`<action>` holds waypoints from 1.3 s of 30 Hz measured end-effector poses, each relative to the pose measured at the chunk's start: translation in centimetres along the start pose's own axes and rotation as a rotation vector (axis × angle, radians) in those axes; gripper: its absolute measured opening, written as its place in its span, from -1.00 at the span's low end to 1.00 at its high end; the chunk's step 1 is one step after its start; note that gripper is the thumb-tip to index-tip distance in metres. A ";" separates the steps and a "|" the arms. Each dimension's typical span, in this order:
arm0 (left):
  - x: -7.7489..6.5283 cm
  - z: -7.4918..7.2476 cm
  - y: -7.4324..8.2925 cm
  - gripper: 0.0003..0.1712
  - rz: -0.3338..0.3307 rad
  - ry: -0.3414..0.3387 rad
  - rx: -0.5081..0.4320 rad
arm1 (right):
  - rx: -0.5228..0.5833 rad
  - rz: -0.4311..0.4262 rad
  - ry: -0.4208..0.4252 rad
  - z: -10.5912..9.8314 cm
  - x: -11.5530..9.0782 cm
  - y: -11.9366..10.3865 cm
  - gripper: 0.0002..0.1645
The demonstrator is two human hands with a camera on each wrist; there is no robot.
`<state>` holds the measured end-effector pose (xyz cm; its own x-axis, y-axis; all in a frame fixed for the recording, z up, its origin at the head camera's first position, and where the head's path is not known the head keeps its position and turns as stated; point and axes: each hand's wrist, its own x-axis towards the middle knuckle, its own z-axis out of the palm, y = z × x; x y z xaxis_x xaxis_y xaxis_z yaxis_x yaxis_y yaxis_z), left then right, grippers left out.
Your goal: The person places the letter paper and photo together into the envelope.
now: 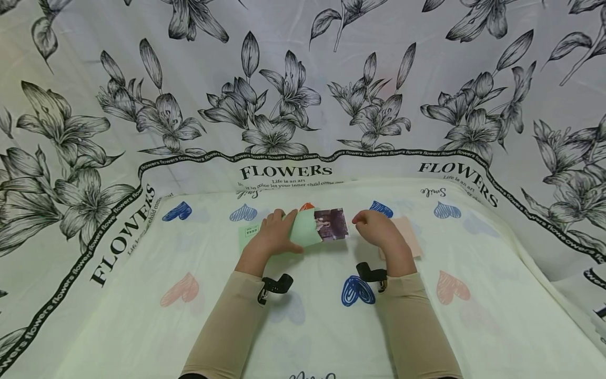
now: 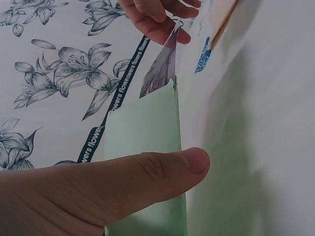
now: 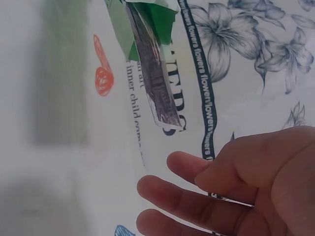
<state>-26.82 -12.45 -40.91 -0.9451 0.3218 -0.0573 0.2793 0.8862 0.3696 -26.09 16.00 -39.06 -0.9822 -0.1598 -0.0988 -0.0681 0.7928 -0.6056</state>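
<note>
My left hand [image 1: 272, 234] grips a pale green paper envelope [image 1: 303, 231], thumb across its near face and fingers behind. Out of the envelope's right end sticks a dark purple photo card [image 1: 332, 225] with a clear edge around it. In the right wrist view, the envelope's end [image 3: 162, 22] gapes and shows a darker green inside. My right hand [image 1: 379, 229] hovers just right of the card, fingers loosely bent and holding nothing. A gap shows between its fingertips [image 3: 150, 186] and the card's end [image 3: 165, 115].
Left of my left hand lies a light green paper [image 1: 246, 234] with a small printed label. A pale pink paper [image 1: 407, 237] lies partly behind my right hand and wrist. The heart-patterned white cloth [image 1: 312, 326] covers the table, and a flower-printed curtain [image 1: 303, 105] rises behind it.
</note>
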 end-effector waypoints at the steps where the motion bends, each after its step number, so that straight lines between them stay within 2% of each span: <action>1: 0.0 0.0 0.0 0.35 0.001 -0.001 0.002 | 0.002 0.003 0.001 0.0 0.0 0.0 -0.61; 6: 0.0 0.1 0.0 0.35 -0.003 -0.005 0.003 | 0.008 -0.011 -0.003 0.3 0.0 0.0 -0.59; 13: 0.0 0.1 0.0 0.35 0.004 0.005 0.004 | -0.038 -0.076 -0.008 0.7 0.3 -0.5 -0.55; 28: -0.1 0.0 0.1 0.34 -0.003 0.002 -0.005 | -0.033 -0.030 -0.008 0.0 -0.2 -0.2 -0.56; 39: 0.0 0.2 0.2 0.33 -0.005 -0.001 0.006 | -0.015 -0.096 -0.010 0.5 0.0 -0.6 -0.53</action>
<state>-26.74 -12.26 -41.02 -0.9462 0.3180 -0.0598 0.2760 0.8897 0.3636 -25.96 15.19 -39.08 -0.9691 -0.2417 -0.0486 -0.1650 0.7823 -0.6007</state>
